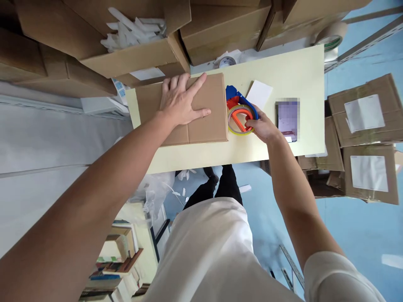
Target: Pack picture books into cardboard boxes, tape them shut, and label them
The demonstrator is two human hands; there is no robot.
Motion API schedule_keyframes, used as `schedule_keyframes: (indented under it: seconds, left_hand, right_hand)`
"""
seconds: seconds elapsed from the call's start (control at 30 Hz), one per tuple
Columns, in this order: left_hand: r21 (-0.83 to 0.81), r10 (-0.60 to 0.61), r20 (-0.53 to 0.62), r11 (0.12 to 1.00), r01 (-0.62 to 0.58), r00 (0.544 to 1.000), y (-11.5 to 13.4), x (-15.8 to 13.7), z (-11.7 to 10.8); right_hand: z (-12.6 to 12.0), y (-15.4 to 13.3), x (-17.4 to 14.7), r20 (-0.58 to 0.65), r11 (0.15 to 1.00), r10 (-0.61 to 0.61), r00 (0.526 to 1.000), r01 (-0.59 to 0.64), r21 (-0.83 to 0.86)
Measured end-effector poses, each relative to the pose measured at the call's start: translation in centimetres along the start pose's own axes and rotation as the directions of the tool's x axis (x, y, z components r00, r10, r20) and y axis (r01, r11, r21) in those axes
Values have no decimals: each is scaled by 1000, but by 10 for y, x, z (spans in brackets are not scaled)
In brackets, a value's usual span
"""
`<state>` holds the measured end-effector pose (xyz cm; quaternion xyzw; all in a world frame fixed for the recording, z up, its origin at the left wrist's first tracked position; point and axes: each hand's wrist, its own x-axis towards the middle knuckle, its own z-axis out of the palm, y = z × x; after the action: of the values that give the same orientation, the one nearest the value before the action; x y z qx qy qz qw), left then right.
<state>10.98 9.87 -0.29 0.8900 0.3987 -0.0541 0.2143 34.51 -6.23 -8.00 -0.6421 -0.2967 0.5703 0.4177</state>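
A closed brown cardboard box [208, 121] lies on the pale yellow table [302, 75]. My left hand [181, 98] rests flat on its top, fingers spread. In my right hand [262, 123] is a blue and red tape dispenser [241, 100] with a roll of tape in it, held against the box's right end. The fingers wrap round the dispenser's side, and part of its handle is hidden by them. Just beyond the dispenser is a white pad or card [260, 94]. To the right of my right hand lies a phone-like device [288, 121], its screen partly blurred out.
Behind the table stands an open carton [132, 54] with white pieces in it. A tape roll [227, 62] sits at the back edge, and a larger roll [332, 35] at the far right corner. Labelled cartons [365, 111] are stacked to the right. Books [107, 289] fill the lower left.
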Motion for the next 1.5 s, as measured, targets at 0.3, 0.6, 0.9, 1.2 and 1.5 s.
schedule_keyframes:
  seconds: [0.3,0.6,0.9,1.2,1.5]
  left_hand:
    - [-20,-68,53,997,70,996,4,0,1]
    - [-68,-313,-28,948,311,949,-8,-4,3]
    - [21,-291,-68,956,293,954,-1,-30,-8]
    - [39,-162,9,986,162,987,0,-3,1]
    - [14,-165,18,986,165,986,-3,-2,8]
  right_hand:
    - [44,77,-135,-12,990,128,992,-127,65]
    - [65,64,-95,-186,979,111,976,-75,192]
    - [13,-47,60,37,989,100,994,-104,110]
    - [20,-29,60,70,996,57,996,-62,70]
    - [7,20,-59,53,991,122,991,-125,43]
